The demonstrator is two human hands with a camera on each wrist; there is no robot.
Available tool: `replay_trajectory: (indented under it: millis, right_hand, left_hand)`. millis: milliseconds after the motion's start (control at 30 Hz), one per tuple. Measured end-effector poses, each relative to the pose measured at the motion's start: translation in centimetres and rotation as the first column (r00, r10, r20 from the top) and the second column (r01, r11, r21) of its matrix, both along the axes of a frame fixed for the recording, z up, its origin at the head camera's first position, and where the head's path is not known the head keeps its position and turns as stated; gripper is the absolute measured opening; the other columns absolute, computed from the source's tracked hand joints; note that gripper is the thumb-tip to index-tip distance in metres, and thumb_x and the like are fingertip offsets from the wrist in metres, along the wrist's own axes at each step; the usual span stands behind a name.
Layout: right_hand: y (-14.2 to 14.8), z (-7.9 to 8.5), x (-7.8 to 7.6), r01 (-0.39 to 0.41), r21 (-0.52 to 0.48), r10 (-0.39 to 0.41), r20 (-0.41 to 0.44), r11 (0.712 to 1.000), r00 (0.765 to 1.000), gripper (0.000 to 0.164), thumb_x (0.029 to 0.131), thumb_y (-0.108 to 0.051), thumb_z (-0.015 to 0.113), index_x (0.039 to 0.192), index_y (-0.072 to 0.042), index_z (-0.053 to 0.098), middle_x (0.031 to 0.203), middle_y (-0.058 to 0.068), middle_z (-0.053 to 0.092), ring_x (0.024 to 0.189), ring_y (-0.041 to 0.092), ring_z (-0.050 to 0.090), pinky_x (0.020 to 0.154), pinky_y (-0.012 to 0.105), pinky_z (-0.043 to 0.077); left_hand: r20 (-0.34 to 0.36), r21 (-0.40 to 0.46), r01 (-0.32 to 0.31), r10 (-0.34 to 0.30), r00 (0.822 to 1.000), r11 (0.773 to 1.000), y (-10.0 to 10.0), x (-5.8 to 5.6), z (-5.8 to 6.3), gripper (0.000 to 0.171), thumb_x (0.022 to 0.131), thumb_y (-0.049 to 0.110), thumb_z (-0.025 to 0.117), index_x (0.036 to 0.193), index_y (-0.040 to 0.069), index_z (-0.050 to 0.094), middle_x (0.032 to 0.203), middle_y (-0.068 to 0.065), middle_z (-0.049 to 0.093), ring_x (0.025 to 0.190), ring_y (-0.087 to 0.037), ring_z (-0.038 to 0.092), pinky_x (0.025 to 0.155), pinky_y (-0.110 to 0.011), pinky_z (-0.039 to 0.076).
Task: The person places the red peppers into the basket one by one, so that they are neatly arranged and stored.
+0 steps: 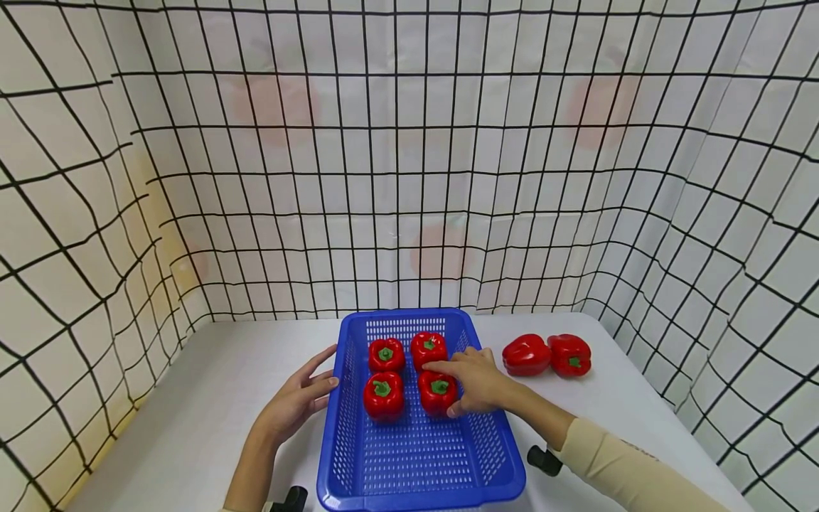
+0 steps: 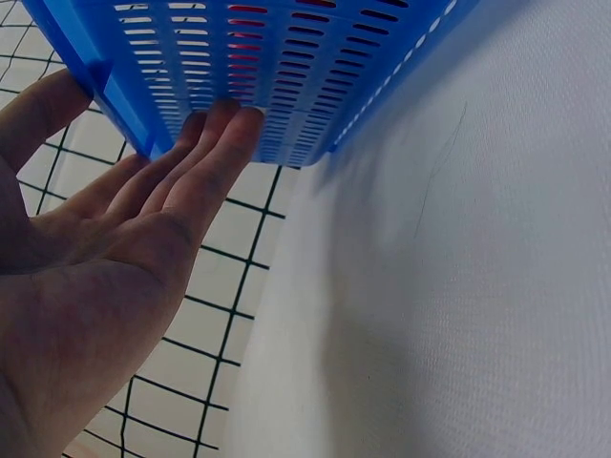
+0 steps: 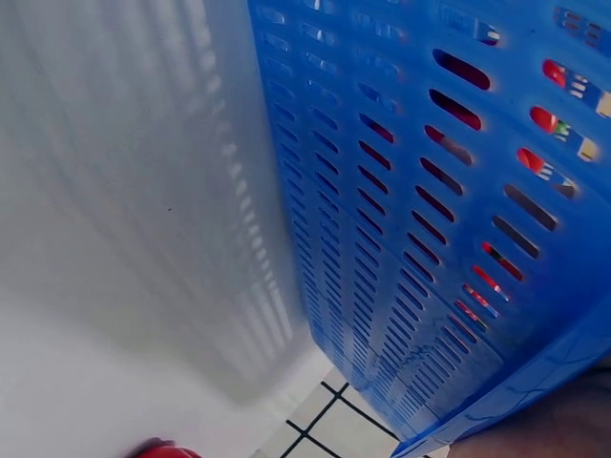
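Note:
A blue perforated plastic basket (image 1: 416, 466) holds several red bell peppers with green stems. My right hand (image 1: 476, 380) reaches over its right rim and grips the near right bell pepper (image 1: 436, 398), index finger across the top and thumb at its near right side. Behind that one sits another bell pepper (image 1: 427, 346). The left column has a far bell pepper (image 1: 386, 353) and a near bell pepper (image 1: 382, 400). My left hand (image 2: 115, 229) rests its extended fingers against the basket's outer left wall, thumb by the rim. The wall hides most of my right hand in the right wrist view.
Two more bell peppers, one on its side (image 1: 526, 355) and one beside it (image 1: 571, 355), lie on the white table (image 1: 211, 405) to the right of the basket. A black wire grid (image 1: 397, 192) stands along the back and both sides.

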State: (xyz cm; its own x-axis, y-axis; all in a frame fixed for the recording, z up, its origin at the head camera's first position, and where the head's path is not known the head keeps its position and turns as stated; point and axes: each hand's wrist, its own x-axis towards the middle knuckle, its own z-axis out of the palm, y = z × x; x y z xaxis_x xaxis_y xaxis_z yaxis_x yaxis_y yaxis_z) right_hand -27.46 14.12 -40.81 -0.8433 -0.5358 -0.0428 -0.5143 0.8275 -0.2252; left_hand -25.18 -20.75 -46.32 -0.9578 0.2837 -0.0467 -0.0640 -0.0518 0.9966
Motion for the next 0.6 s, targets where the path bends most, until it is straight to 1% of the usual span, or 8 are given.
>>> replay_trajectory:
  millis: [67,133,300,467,567,600]
  right_hand:
    - [0.02,0.02,0.08,-0.006,0.002,0.006,-0.008,1.000,1.000,0.081,0.070,-0.027,0.092,0.144,-0.030,0.058,0.129,0.011,0.065,0.109,0.025,0.049,0.085,0.044,0.032]
    - [0.02,0.02,0.13,-0.011,0.002,0.011,-0.014,1.000,1.000,0.082,0.070,-0.026,0.092,0.144,-0.029,0.058,0.128,0.011,0.065,0.109,0.025,0.049,0.085,0.044,0.032]
    - [0.01,0.01,0.13,-0.008,-0.008,0.008,-0.007,1.000,1.000,0.083,0.069,-0.024,0.092,0.144,-0.029,0.057,0.128,0.012,0.064,0.113,0.027,0.049,0.085,0.044,0.032]
    - [0.00,0.13,0.03,0.022,-0.025,-0.022,0.031,0.999,0.999,0.086,0.068,-0.023,0.093,0.145,-0.032,0.056,0.129,0.010,0.063,0.121,0.029,0.050,0.089,0.046,0.034]
    - [0.06,0.31,0.02,0.052,-0.038,-0.049,0.065,0.998,0.997,0.086,0.068,-0.023,0.093,0.145,-0.032,0.056,0.133,0.011,0.061,0.126,0.031,0.049,0.093,0.049,0.036]
    - [0.10,0.39,0.03,0.066,-0.046,-0.062,0.080,0.997,0.995,0.085,0.069,-0.023,0.093,0.145,-0.032,0.056,0.135,0.012,0.060,0.127,0.033,0.048,0.095,0.050,0.038]
  left_hand:
    - [-0.004,0.007,0.006,-0.006,1.000,1.000,-0.02,0.01,0.02,0.073,0.099,0.018,0.064,0.162,0.026,0.026,0.157,-0.024,0.041,0.131,-0.037,0.059,0.102,-0.042,0.054]
    - [-0.010,-0.004,0.006,-0.006,1.000,1.000,-0.02,0.04,-0.01,0.074,0.099,0.019,0.064,0.162,0.026,0.024,0.157,-0.024,0.042,0.131,-0.037,0.059,0.102,-0.042,0.054]
    - [-0.010,-0.020,0.001,-0.002,1.000,1.000,-0.04,0.08,-0.11,0.076,0.099,0.022,0.065,0.162,0.028,0.023,0.158,-0.021,0.041,0.133,-0.037,0.058,0.104,-0.043,0.053]
    - [-0.018,-0.014,0.010,-0.011,1.000,1.000,-0.09,0.01,-0.16,0.076,0.099,0.022,0.065,0.162,0.027,0.024,0.158,-0.022,0.041,0.134,-0.039,0.057,0.104,-0.044,0.053]
    - [-0.019,-0.011,0.011,-0.012,1.000,1.000,-0.10,-0.05,-0.18,0.074,0.099,0.021,0.064,0.162,0.027,0.025,0.158,-0.024,0.041,0.133,-0.039,0.057,0.104,-0.043,0.053]
    - [-0.017,-0.010,0.011,-0.012,1.000,1.000,-0.11,-0.06,-0.17,0.074,0.099,0.021,0.064,0.162,0.027,0.025,0.158,-0.024,0.041,0.133,-0.039,0.057,0.103,-0.043,0.053]
